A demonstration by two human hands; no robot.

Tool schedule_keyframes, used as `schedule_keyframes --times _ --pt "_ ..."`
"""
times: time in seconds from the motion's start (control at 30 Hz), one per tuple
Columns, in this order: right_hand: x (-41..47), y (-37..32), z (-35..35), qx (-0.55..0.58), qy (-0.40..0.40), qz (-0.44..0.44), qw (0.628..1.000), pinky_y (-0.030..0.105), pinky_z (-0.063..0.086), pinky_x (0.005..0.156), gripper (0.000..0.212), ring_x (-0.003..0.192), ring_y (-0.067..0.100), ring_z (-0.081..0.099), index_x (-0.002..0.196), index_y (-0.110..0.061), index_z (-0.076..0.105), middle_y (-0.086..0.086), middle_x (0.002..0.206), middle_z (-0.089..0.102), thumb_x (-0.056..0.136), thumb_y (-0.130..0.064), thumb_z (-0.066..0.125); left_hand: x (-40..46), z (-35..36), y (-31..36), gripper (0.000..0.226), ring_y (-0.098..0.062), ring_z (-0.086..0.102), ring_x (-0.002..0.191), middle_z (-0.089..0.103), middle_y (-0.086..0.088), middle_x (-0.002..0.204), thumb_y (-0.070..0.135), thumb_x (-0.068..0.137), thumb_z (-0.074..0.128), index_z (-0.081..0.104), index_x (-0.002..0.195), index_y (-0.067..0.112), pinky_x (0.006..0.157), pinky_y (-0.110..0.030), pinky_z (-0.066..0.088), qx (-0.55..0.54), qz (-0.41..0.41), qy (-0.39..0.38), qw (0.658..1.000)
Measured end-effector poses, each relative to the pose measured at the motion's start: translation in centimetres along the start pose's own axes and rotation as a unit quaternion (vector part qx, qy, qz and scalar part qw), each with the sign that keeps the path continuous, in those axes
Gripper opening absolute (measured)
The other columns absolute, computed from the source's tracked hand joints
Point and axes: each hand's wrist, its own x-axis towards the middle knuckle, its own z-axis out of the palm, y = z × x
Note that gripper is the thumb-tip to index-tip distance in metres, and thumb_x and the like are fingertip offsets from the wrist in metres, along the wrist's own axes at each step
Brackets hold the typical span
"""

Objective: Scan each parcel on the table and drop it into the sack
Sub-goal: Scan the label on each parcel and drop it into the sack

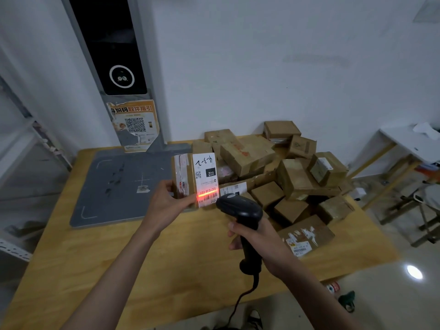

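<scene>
Your left hand grips the brown cardboard parcel with the white shipping label at its near left edge, holding it up above the light wooden table. Your right hand is wrapped round the handle of the black corded barcode scanner, just right of the parcel. The scanner's red line falls across the label's barcode. A heap of brown cardboard boxes lies behind, to the right.

Brown parcel, white label crossed by red scan line; black scanner; tan table; grey pad.
</scene>
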Motion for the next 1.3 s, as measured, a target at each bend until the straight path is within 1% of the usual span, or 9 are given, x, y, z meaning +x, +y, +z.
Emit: schedule_keyframes --times 0.23,0.43,0.77,0.9,1.07,1.1,1.2,1.23,1.3 --pt "-0.8 1.0 -0.3 -0.027 0.004 0.008 1.000 0.029 0.059 0.073 0.032 0.073 0.028 0.070 0.126 -0.017 0.064 0.008 0.087 0.071 0.094 -0.012 0.068 -0.4 0.0 -0.5 0.067 -0.010 0.053 0.103 0.055 0.003 0.119 0.039 0.075 0.083 0.047 0.128 0.017 0.070 -0.016 0.037 0.000 0.000 -0.005 1.000" --pt "-2.4 1.4 -1.0 -0.019 0.019 0.003 1.000 0.031 0.060 0.074 0.026 0.071 0.028 0.070 0.120 -0.016 0.066 0.009 0.086 0.070 0.095 -0.010 0.067 -1.2 0.9 -0.5 0.065 -0.011 0.052 0.104 0.054 0.003 0.119 0.040 0.075 0.083 0.046 0.124 0.018 0.073 -0.020 0.037 0.009 0.005 -0.015 1.000" --pt "-6.9 2.3 -5.2 0.013 0.100 -0.009 0.995 0.038 0.061 0.073 0.019 0.067 0.029 0.070 0.107 -0.017 0.070 0.010 0.085 0.072 0.092 -0.007 0.068 -3.7 6.5 2.3 0.054 0.000 0.054 0.092 0.054 0.007 0.111 0.035 0.079 0.080 0.046 0.118 0.021 0.066 -0.014 0.038 0.010 0.036 -0.091 0.995" --pt "-10.3 3.4 -8.9 0.033 0.159 -0.015 0.987 0.036 0.061 0.073 0.030 0.071 0.024 0.069 0.120 -0.018 0.065 0.006 0.081 0.071 0.093 -0.006 0.066 -5.7 10.9 3.8 0.049 -0.004 0.060 0.094 0.061 0.012 0.107 0.043 0.075 0.081 0.055 0.112 0.025 0.071 -0.023 0.044 0.033 0.054 -0.147 0.987" --pt "-16.0 6.6 -14.7 0.076 0.271 -0.004 0.959 0.035 0.061 0.072 0.015 0.084 0.022 0.069 0.102 -0.014 0.071 0.000 0.083 0.071 0.090 -0.005 0.071 -10.5 18.5 5.7 0.051 0.001 0.066 0.079 0.072 0.011 0.093 0.051 0.061 0.078 0.069 0.103 0.023 0.068 -0.022 0.048 0.050 0.063 -0.241 0.967" --pt "-17.3 7.4 -15.9 0.084 0.287 0.000 0.954 0.036 0.060 0.074 0.015 0.084 0.022 0.068 0.101 -0.014 0.071 -0.001 0.083 0.071 0.089 -0.005 0.071 -11.8 20.2 5.8 0.048 0.002 0.067 0.079 0.072 0.011 0.094 0.050 0.062 0.078 0.069 0.102 0.024 0.073 -0.024 0.052 0.050 0.060 -0.265 0.961" --pt "-22.0 10.1 -19.2 0.101 0.329 0.020 0.939 0.040 0.061 0.079 0.023 0.097 0.023 0.071 0.109 -0.024 0.071 -0.001 0.101 0.076 0.090 -0.010 0.073 -16.2 25.5 5.7 0.017 -0.005 0.071 0.084 0.074 0.007 0.099 0.035 0.083 0.076 0.068 0.097 0.029 0.084 -0.034 0.059 0.049 0.041 -0.348 0.935" --pt "-23.6 10.9 -20.1 0.108 0.339 0.028 0.934 0.038 0.061 0.077 0.027 0.098 0.021 0.072 0.111 -0.028 0.070 -0.002 0.105 0.076 0.091 -0.010 0.072 -17.7 27.4 5.5 0.018 -0.009 0.071 0.087 0.073 0.004 0.101 0.034 0.085 0.074 0.068 0.101 0.027 0.085 -0.034 0.059 0.054 0.035 -0.368 0.928" --pt "-26.7 12.6 -21.6 0.127 0.357 0.053 0.924 0.034 0.059 0.071 0.032 0.093 0.022 0.071 0.113 -0.026 0.070 0.001 0.102 0.076 0.090 -0.005 0.071 -20.5 30.8 5.2 0.042 -0.016 0.070 0.090 0.070 0.000 0.104 0.044 0.079 0.076 0.062 0.112 0.021 0.085 -0.037 0.058 0.078 0.019 -0.395 0.915"
